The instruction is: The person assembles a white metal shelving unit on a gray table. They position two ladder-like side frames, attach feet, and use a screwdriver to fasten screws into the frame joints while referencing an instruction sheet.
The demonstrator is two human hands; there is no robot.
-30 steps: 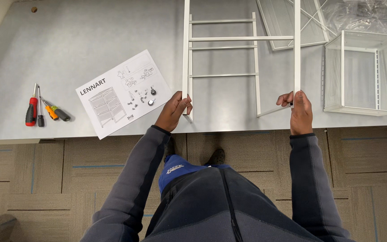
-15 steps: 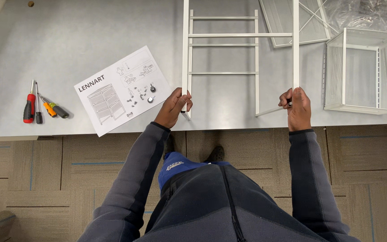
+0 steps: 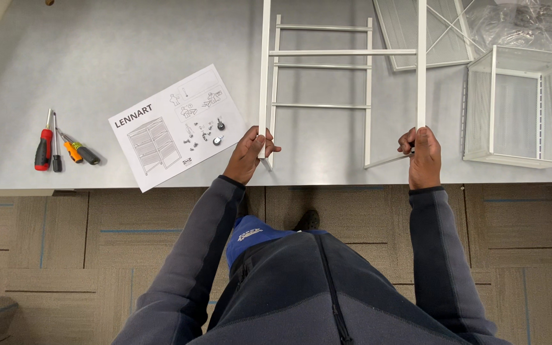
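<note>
Landmark: the white metal ladder-shaped frame [image 3: 343, 70] on the grey tabletop [image 3: 116, 57].

Left of the frame: broad bare tabletop at the far side. Nearer the edge lie a white printed instruction sheet [image 3: 174, 124], small dark screws and a caster [image 3: 209, 131] on it, then a red-handled screwdriver [image 3: 45, 144] and orange-handled screwdriver [image 3: 70, 150].

Right of the frame: white wire-mesh basket [image 3: 522, 108], just beside; only a narrow gap between.

Beyond it: flat white mesh panel [image 3: 416, 32], crumpled clear plastic wrap [image 3: 522, 25].

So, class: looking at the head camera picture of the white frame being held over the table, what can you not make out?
- Upper end of the white frame: cut off by the top edge.
- Frame post ends: covered by the left hand and right hand.
- Small parts on the instruction sheet: too small to identify.
- Clear plastic bag contents: crumpled, glary.
</note>
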